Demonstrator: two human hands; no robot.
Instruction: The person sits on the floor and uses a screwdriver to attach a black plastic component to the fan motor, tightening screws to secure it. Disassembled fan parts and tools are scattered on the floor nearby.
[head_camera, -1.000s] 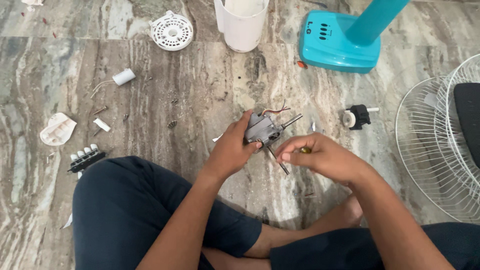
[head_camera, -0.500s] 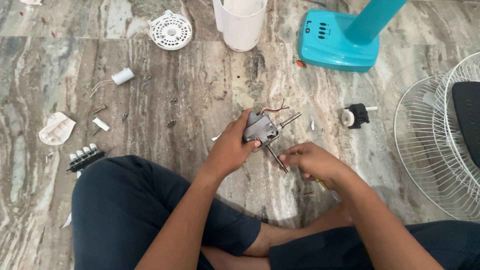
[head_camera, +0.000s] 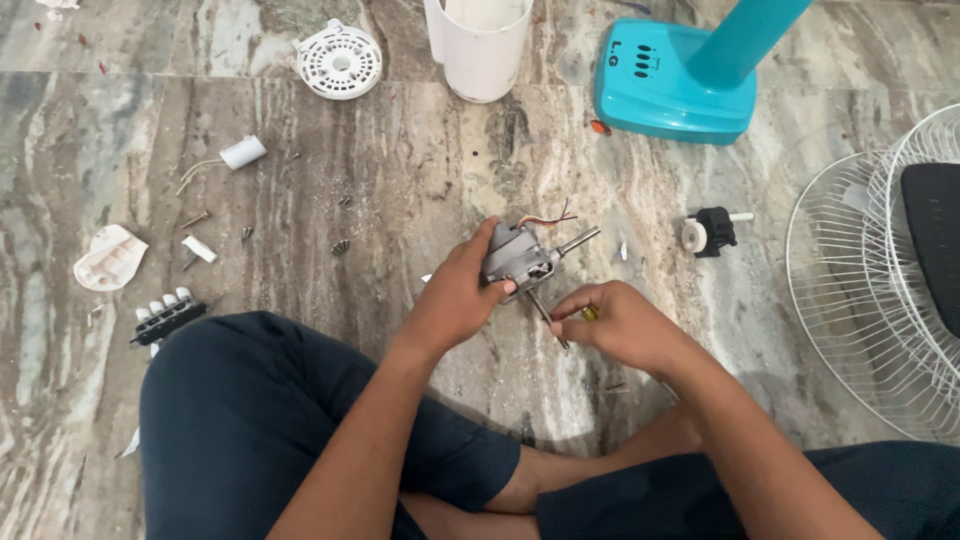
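Note:
My left hand (head_camera: 455, 295) grips a small grey fan motor (head_camera: 518, 255) with a metal shaft sticking out to the right and red and yellow wires on top. My right hand (head_camera: 625, 322) is closed around a screwdriver (head_camera: 548, 315) with a yellow-green handle. Its thin shaft points up-left into the underside of the motor. Both hands hover just above the marble floor in front of my crossed legs.
A turquoise fan base (head_camera: 675, 80) and a white cylinder (head_camera: 480, 45) stand at the top. A round white cover (head_camera: 340, 60), a white capacitor (head_camera: 242, 152), a white casing piece (head_camera: 108, 258) and a black switch block (head_camera: 165, 318) lie left. A black knob part (head_camera: 712, 232) and wire fan guards (head_camera: 880, 270) sit right. Several screws lie scattered.
My right hand has slid down and to the right, away from the motor, with the screwdriver tip staying at the motor's underside. The left hand keeps the motor almost still.

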